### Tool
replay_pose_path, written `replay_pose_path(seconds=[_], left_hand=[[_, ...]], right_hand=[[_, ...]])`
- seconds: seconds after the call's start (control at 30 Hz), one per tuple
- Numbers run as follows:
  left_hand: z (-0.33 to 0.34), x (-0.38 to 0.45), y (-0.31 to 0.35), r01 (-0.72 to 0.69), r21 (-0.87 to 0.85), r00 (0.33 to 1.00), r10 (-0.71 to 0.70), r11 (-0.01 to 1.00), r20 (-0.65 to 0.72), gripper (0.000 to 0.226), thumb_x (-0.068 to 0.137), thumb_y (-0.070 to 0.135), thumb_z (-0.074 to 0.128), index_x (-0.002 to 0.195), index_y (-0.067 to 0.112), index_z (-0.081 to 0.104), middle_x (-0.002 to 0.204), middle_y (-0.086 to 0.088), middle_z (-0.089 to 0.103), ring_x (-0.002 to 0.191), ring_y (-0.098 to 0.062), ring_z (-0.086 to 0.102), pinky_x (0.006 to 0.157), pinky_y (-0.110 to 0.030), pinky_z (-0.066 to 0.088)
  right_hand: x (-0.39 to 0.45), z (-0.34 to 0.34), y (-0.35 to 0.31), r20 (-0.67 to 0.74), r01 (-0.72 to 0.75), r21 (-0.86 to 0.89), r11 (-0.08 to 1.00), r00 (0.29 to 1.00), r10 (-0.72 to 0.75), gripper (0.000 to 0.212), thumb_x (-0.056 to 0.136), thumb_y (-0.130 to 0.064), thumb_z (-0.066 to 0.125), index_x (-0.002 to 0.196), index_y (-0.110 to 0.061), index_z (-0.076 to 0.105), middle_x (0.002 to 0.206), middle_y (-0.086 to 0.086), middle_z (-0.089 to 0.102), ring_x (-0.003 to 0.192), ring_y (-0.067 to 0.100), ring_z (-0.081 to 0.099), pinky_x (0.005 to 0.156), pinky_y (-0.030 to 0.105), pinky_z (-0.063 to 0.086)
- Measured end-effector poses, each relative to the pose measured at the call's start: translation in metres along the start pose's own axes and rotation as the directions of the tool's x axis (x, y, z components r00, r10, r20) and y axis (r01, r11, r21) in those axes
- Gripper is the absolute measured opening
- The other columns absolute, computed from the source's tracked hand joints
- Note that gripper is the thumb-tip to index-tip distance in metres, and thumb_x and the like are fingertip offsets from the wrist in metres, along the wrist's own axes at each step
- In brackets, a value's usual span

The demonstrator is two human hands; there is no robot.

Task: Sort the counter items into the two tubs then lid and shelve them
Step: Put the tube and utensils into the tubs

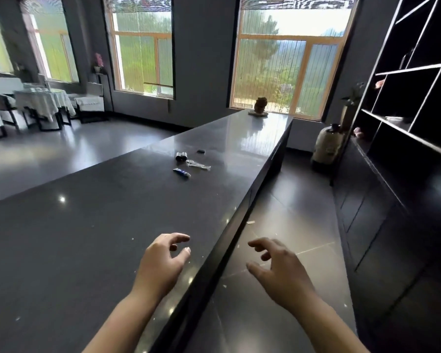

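Long dark polished stone bench point(87, 225) runs toward tall windows. Nearest: left hand point(161, 263) hovers above the bench's near edge, grip released, fingers curled, holding nothing. Right hand point(280, 271) hangs over the tiled floor point(303, 212) beside the bench, grip likewise released. Further along: small blue tube point(181, 172), crumpled clear wrapper point(197, 166), dark cylindrical pair point(181, 156), small black block point(201, 151). Far end: brown figurine point(260, 106). Dark shelving point(418, 103) on the right.

Empty hands point(161, 261) above counter point(87, 225)
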State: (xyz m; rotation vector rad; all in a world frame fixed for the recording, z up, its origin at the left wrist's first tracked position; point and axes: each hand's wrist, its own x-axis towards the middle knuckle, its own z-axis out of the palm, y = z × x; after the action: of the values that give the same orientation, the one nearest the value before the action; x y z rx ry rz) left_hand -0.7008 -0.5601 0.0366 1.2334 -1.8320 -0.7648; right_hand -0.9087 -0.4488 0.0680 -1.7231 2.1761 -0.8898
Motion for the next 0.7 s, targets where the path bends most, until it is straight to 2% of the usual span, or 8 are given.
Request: replay_pose_path(seconds=[0.13, 0.27, 0.37, 0.53, 0.63, 0.7], left_hand=[[0.050, 0.058, 0.006, 0.069, -0.039, 0.995, -0.072, 0.997, -0.067, 0.020, 0.082, 0.019, 0.068, 0.098, 0.031, 0.068, 0.100, 0.019, 0.063, 0.090, 0.004, 0.056, 0.070, -0.011, 0.038], [0.086, 0.109, -0.011, 0.151, -0.024, 0.985, -0.153, 0.988, -0.083, 0.021, 0.082, 0.019, 0.069, 0.097, 0.033, 0.067, 0.099, 0.020, 0.062, 0.090, 0.002, 0.057, 0.071, -0.013, 0.039], [0.104, 0.166, -0.033, 0.200, -0.025, 0.964, -0.202, 0.979, -0.171, 0.023, 0.080, 0.014, 0.070, 0.095, 0.031, 0.068, 0.097, 0.016, 0.063, 0.087, 0.001, 0.057, 0.068, -0.010, 0.038], [0.130, 0.274, -0.058, 0.241, -0.019, 0.942, -0.238, 0.970, -0.235, 0.023, 0.079, 0.011, 0.070, 0.092, 0.030, 0.067, 0.096, 0.008, 0.064, 0.083, -0.005, 0.058, 0.075, -0.025, 0.045], [0.143, 0.332, -0.068, 0.263, 0.007, 0.928, -0.251, 0.965, -0.274, 0.022, 0.079, 0.013, 0.071, 0.093, 0.029, 0.068, 0.094, 0.007, 0.064, 0.082, -0.008, 0.059, 0.075, -0.024, 0.044], [0.151, 0.362, -0.075, 0.281, 0.005, 0.920, -0.268, 0.960, -0.287, 0.022, 0.078, 0.011, 0.071, 0.093, 0.027, 0.069, 0.093, 0.005, 0.064, 0.081, -0.010, 0.059, 0.075, -0.024, 0.043]], right_hand=[[0.080, -0.011, 0.040, 0.038, 0.031, 0.027, 0.999, 0.999, -0.032, 0.035, 0.086, -0.038, 0.062, 0.121, -0.038, 0.054, 0.110, -0.023, 0.052, 0.095, -0.002, 0.053, 0.075, 0.014, 0.044], [0.151, 0.004, 0.065, 0.086, 0.050, 0.112, 0.993, 0.995, -0.059, 0.034, 0.085, -0.036, 0.064, 0.118, -0.037, 0.057, 0.105, -0.022, 0.055, 0.092, -0.006, 0.053, 0.068, 0.011, 0.042], [0.213, 0.019, 0.084, 0.141, 0.083, 0.107, 0.991, 0.985, -0.098, 0.033, 0.085, -0.037, 0.064, 0.117, -0.038, 0.056, 0.106, -0.021, 0.055, 0.093, -0.004, 0.053, 0.068, 0.011, 0.042], [0.328, 0.032, 0.109, 0.181, 0.108, 0.083, 0.991, 0.976, -0.121, 0.031, 0.083, -0.032, 0.066, 0.113, -0.036, 0.058, 0.106, -0.019, 0.055, 0.089, -0.002, 0.053, 0.072, 0.007, 0.040], [0.395, 0.036, 0.114, 0.177, 0.137, 0.071, 0.988, 0.973, -0.147, 0.030, 0.083, -0.033, 0.067, 0.111, -0.037, 0.059, 0.104, -0.018, 0.055, 0.089, -0.001, 0.053, 0.077, 0.012, 0.042], [0.432, 0.044, 0.118, 0.179, 0.154, 0.087, 0.984, 0.969, -0.168, 0.029, 0.082, -0.033, 0.067, 0.110, -0.037, 0.060, 0.102, -0.018, 0.056, 0.088, -0.002, 0.054, 0.075, 0.011, 0.042]])
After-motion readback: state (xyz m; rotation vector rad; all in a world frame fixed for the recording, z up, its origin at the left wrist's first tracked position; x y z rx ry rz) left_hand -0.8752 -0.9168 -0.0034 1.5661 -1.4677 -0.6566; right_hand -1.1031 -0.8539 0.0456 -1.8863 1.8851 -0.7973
